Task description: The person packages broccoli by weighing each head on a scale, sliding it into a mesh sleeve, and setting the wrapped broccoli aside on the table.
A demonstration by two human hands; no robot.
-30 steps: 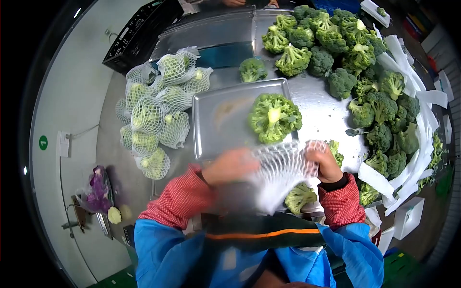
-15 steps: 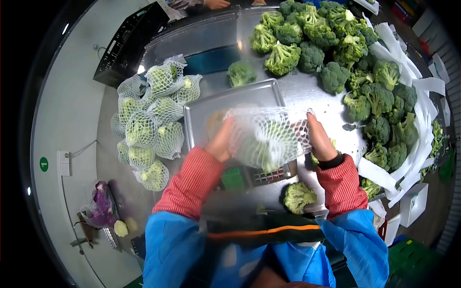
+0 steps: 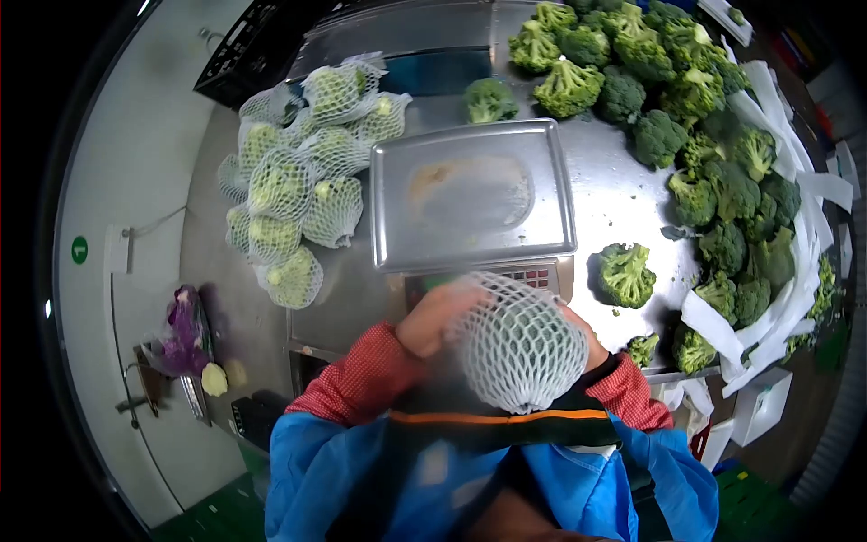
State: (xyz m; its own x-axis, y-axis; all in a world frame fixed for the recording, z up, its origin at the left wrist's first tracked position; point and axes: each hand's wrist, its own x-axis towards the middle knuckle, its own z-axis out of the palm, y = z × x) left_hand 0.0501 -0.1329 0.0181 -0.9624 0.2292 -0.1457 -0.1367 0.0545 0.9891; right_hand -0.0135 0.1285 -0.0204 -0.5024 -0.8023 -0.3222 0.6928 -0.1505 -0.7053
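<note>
A head of broccoli in a white foam net is held close to my body, in front of the scale. My left hand grips the net's left side and is smeared by motion. On the opposite side, my right hand presses against the net, its fingers partly hidden behind it. Just beyond is the scale's steel tray with nothing on it; part of the keypad shows below. Right of the scale lies a loose broccoli head, and a smaller piece sits nearer the edge.
Several netted broccoli heads are heaped left of the scale. A large pile of bare broccoli fills the right side beside white strips. One head sits behind the tray. A black crate and a bagged purple vegetable are at left.
Both hands have drawn the netted broccoli from over the scale down toward my body. The net now covers the head more closely, and the tray shows fully. The view has shifted.
</note>
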